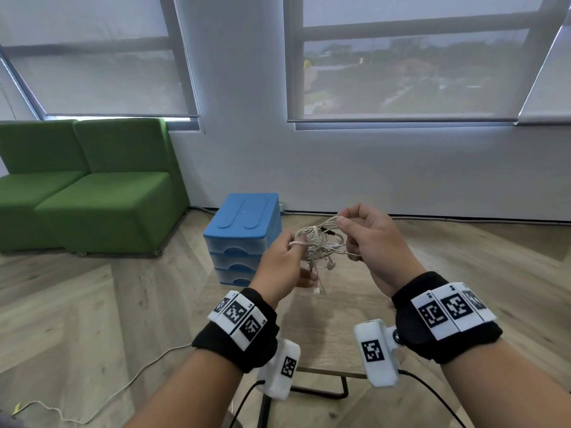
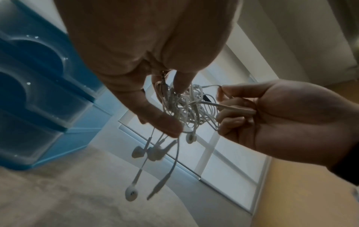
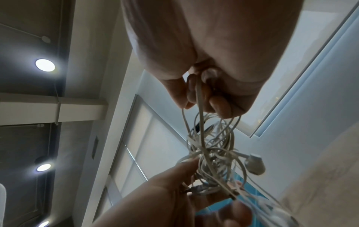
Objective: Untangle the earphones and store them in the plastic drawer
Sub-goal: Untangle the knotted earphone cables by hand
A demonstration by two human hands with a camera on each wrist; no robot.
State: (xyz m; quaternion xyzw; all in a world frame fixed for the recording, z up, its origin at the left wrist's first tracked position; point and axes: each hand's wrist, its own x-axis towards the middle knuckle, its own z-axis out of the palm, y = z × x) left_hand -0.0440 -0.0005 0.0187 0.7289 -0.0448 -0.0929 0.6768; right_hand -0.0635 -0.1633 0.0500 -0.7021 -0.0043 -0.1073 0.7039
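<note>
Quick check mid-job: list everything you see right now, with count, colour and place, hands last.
earphones: one tangled bundle, white, held in the air between both hands; buds dangle below.
plastic drawer: one unit, blue top, three clear drawers, all closed, on the table beyond the hands.
sofa seats: two, green, far left by the wall.
cable: one, white, on the floor at lower left.
left hand: grips the bundle's left side.
right hand: pinches a strand at the bundle's top right.
</note>
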